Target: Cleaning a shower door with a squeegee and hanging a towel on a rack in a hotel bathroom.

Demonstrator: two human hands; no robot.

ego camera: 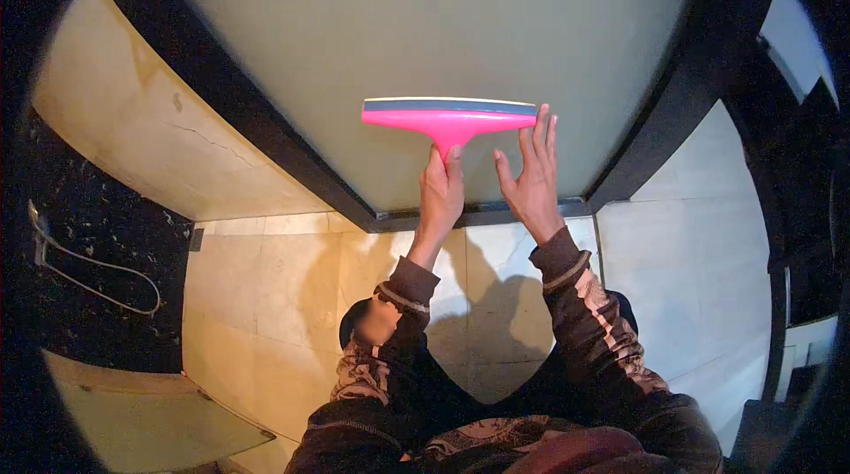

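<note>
My left hand (443, 192) is closed around the handle of a pink squeegee (451, 123) with a dark blade strip and a pale edge. Its head lies level across the view, in front of a frosted glass panel (425, 29) in a dark frame. At the head's right end is my right hand (533, 172), fingers spread and pointing up. Its fingertips are at or just by the squeegee's end; contact there is not certain. Whether the blade touches the glass cannot be told.
Pale floor tiles (265, 288) lie below the panel's dark frame (491, 216). At the left are a cracked pale wall panel (206, 135), a dark speckled surface with a looped hose (99, 261), and a glass shelf or panel (159, 424). Dark furniture or frames stand at the right.
</note>
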